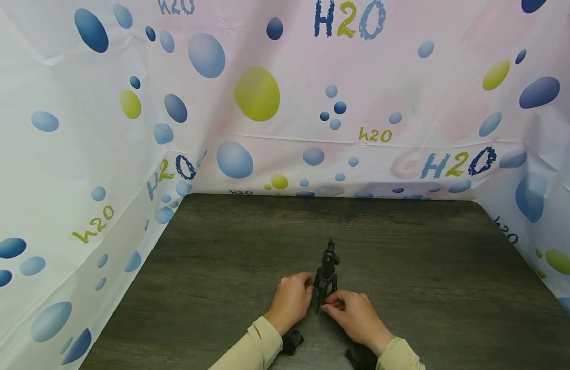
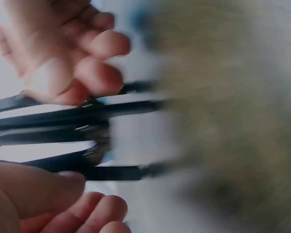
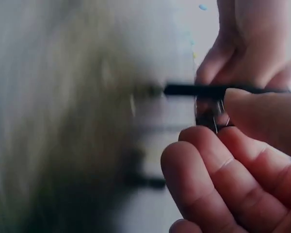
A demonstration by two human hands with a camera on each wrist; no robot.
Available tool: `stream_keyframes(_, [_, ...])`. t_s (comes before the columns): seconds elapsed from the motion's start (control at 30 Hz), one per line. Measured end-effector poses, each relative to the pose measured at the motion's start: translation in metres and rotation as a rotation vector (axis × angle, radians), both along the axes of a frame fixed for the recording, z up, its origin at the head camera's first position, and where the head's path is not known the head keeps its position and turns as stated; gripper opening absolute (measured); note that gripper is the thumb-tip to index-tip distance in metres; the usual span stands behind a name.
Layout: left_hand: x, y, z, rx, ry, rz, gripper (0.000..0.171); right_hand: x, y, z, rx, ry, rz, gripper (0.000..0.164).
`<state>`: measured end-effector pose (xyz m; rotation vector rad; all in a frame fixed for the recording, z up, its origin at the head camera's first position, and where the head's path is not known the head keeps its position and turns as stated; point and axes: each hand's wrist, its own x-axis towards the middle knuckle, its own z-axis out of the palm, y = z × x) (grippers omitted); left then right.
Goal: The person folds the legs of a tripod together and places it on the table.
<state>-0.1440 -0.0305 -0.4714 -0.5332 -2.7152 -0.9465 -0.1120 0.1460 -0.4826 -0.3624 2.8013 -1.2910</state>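
A small black tripod (image 1: 328, 262) stands on the dark tabletop in front of me, its top pointing up and away. On its left side my left hand (image 1: 291, 300) holds it; in the left wrist view the left thumb (image 2: 53, 187) lies along one leg with the fingers curled below. From the right, my right hand (image 1: 359, 316) pinches a leg low down between thumb and curled fingers. Close up in the right wrist view, a black leg (image 3: 189, 90) runs past the right thumb (image 3: 262, 114). The leg tips are blurred in both wrist views.
The dark wood-grain table (image 1: 428, 267) spreads around both hands. A white sheet (image 1: 294, 87) printed with blue and green drops encloses it at the back and both sides. Black wrist straps (image 1: 291, 343) sit below the cream sleeves (image 1: 252, 344).
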Motion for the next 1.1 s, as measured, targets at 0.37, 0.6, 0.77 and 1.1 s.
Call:
stream_keyframes(0.37, [0.005,-0.011,0.070,0.247,0.130,-0.054,0.027,-0.006,0.015,0.005,0.016,0.043,-0.182,0.014])
stream_keyframes(0.6, [0.010,-0.005,0.090,0.243,0.163,-0.098,0.036,-0.008,0.014,0.001,0.012,0.057,-0.166,0.013])
stream_keyframes(0.77, [0.014,0.000,0.096,0.241,0.168,-0.111,0.039,-0.008,0.015,0.000,0.027,0.088,-0.152,0.010])
stream_keyframes(1.1, [0.012,0.013,0.105,0.141,0.194,-0.134,0.037,-0.008,0.017,-0.001,0.034,0.109,-0.131,0.008])
